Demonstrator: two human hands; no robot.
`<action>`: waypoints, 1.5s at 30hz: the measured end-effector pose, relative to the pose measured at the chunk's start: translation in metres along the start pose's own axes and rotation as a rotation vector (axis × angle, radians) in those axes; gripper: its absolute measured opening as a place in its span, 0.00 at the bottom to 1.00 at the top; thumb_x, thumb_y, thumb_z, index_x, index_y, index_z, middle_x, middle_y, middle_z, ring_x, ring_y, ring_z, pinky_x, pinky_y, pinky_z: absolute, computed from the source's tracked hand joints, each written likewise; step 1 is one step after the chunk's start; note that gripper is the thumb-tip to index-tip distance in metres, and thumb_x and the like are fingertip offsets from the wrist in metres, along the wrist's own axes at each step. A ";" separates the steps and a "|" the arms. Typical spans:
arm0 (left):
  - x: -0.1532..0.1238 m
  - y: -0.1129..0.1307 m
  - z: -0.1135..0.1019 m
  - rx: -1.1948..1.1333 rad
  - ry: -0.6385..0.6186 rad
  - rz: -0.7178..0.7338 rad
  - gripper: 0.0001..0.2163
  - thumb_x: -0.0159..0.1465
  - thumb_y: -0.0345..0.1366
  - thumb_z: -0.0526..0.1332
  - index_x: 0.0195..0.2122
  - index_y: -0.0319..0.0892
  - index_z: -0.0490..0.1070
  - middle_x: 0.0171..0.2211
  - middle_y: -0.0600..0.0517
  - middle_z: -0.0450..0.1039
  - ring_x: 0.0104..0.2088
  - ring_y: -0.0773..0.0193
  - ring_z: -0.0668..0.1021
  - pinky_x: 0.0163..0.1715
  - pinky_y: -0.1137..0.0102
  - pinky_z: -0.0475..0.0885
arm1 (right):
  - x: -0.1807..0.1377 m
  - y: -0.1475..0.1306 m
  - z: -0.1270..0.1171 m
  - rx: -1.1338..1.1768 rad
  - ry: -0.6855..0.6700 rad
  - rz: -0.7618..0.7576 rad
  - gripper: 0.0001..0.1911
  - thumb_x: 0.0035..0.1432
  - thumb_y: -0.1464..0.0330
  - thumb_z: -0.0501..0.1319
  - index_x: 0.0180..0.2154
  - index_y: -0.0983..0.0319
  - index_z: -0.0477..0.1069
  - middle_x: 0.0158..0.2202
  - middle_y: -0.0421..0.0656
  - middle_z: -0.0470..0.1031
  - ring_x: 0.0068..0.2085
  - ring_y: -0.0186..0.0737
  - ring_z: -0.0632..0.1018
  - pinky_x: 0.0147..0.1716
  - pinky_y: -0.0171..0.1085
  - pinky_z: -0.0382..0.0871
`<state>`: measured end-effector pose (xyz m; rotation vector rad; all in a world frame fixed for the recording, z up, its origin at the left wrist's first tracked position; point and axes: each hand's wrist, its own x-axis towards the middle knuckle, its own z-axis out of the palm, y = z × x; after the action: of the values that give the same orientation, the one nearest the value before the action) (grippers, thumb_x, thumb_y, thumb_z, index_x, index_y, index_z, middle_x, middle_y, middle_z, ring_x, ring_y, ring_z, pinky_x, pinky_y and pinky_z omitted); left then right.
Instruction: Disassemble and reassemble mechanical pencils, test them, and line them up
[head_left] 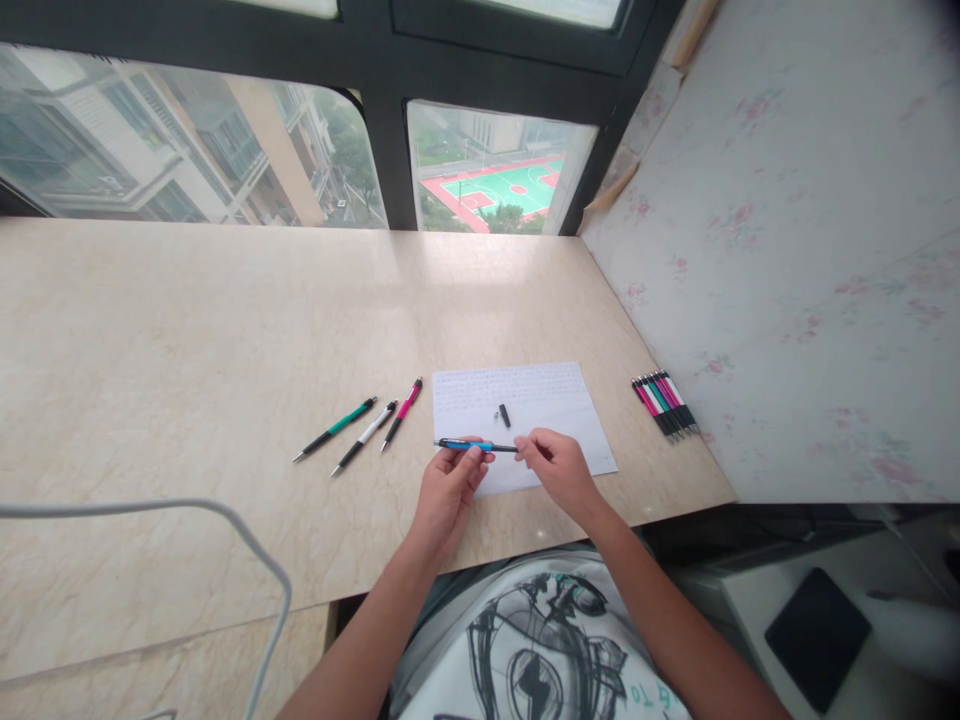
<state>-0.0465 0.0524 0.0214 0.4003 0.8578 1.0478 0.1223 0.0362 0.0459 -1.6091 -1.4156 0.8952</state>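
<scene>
A dark window frame (391, 160) looks onto a building (247, 140) and a green-and-red sports court (517, 190). Pink-flowered wallpaper (787, 240) covers the right wall; a grey cable (150, 507) curves across the lower left.

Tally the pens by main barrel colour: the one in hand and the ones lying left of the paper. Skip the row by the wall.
Green pen: 1
White pen: 1
Pink pen: 1
Blue pen, in the left hand: 1
Total: 4
</scene>
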 end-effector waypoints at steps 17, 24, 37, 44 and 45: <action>-0.001 0.002 0.003 0.019 0.023 -0.015 0.13 0.51 0.34 0.73 0.37 0.39 0.77 0.36 0.49 0.79 0.34 0.68 0.79 0.36 0.75 0.73 | -0.001 0.002 -0.007 0.012 -0.145 0.019 0.23 0.66 0.55 0.50 0.25 0.60 0.69 0.18 0.38 0.69 0.22 0.34 0.69 0.25 0.34 0.61; 0.000 0.002 0.002 0.020 0.023 -0.005 0.12 0.52 0.33 0.72 0.37 0.38 0.77 0.35 0.49 0.79 0.33 0.69 0.79 0.35 0.76 0.72 | -0.001 -0.003 -0.008 0.011 -0.132 -0.024 0.20 0.64 0.56 0.52 0.25 0.60 0.67 0.21 0.38 0.70 0.24 0.34 0.70 0.27 0.33 0.62; 0.002 0.007 0.002 0.041 0.035 0.015 0.12 0.52 0.34 0.72 0.36 0.39 0.77 0.35 0.49 0.78 0.32 0.69 0.78 0.35 0.76 0.72 | 0.000 -0.003 -0.007 -0.028 -0.162 -0.038 0.17 0.62 0.60 0.56 0.24 0.60 0.71 0.23 0.38 0.73 0.25 0.34 0.71 0.27 0.33 0.62; 0.001 0.004 0.001 0.071 -0.003 0.004 0.11 0.52 0.34 0.72 0.37 0.39 0.77 0.34 0.50 0.78 0.33 0.68 0.78 0.35 0.76 0.72 | 0.000 -0.002 -0.007 -0.041 -0.053 -0.077 0.17 0.62 0.59 0.56 0.25 0.60 0.70 0.25 0.40 0.73 0.28 0.36 0.72 0.28 0.34 0.63; 0.000 0.004 0.001 0.073 -0.007 0.003 0.11 0.52 0.34 0.72 0.36 0.39 0.77 0.34 0.49 0.78 0.33 0.68 0.78 0.35 0.75 0.72 | 0.000 -0.002 -0.007 -0.049 -0.060 -0.071 0.20 0.63 0.59 0.54 0.23 0.60 0.69 0.22 0.40 0.71 0.26 0.36 0.71 0.28 0.34 0.63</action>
<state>-0.0480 0.0547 0.0246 0.4667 0.8908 1.0193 0.1273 0.0351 0.0508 -1.5692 -1.5375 0.8801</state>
